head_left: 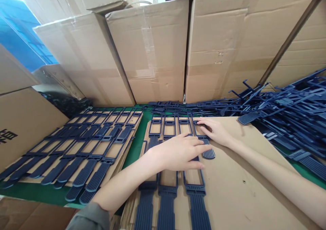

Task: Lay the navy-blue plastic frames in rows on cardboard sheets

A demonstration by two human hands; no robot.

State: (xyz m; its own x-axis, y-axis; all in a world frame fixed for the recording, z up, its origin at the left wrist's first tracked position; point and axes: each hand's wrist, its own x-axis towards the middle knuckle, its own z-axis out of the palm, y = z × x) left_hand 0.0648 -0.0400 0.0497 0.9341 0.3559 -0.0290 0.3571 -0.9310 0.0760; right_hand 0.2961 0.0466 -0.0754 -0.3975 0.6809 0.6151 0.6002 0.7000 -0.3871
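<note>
Touching a ribbed blue part [209,152]

The right hand [216,133] is half curled, thumb and index finger a little apart at the part's far crossbar; whether they pinch it or merely rest there cannot be told. The left hand [178,152] is loosely open, palm down, with nothing seen in its grasp. Its index finger crosses the part's ribbed end from above, contact unclear. The part lies flat at the right end of a far row of four, on a cardboard sheet [236,189].

Light fingertips at both ends would probably square the part better than a push at one, keeping its frame in line with its neighbours [184,121]. The thin bars look easy to catch, so a slight lift seems safer than dragging.

Nearer the wearer, three more parts [166,208] form a second row. Plain cardboard right of both rows gives room to move, though the right forearm spans it. The sheet's left edge runs close beside the leftmost parts, next to a strip of green bench [136,148]; past that, a second cardboard stack [124,157] carries similar parts. A tangled pile [292,104] crowds the far right corner, and boxes [158,53] close off the back.
</note>
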